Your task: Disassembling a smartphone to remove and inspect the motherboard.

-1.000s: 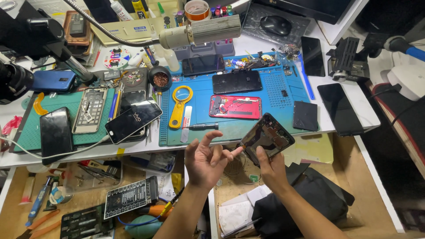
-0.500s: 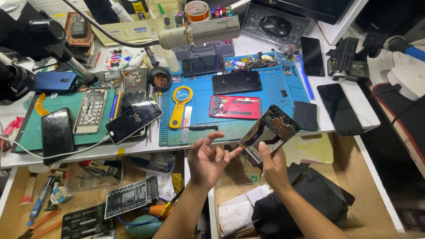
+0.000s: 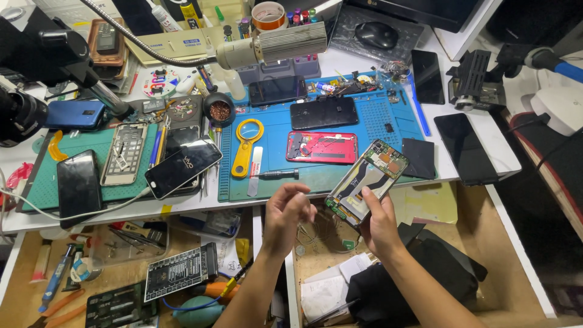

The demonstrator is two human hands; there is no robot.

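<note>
Over the drawer, right hand grips opened phone; left hand pinched, empty.

Opened phone in right hand; left hand perhaps empty

Your right hand grips opened phone: bare circuit board, metal shields, matt frame. Red phone back at centre: glossy plastic. Blue mat: matt rubbery sheet. Yellow magnifier: smooth plastic. Black screens at right: glossy glass. Desk: smooth white. Drawer below: bare wood.
</note>
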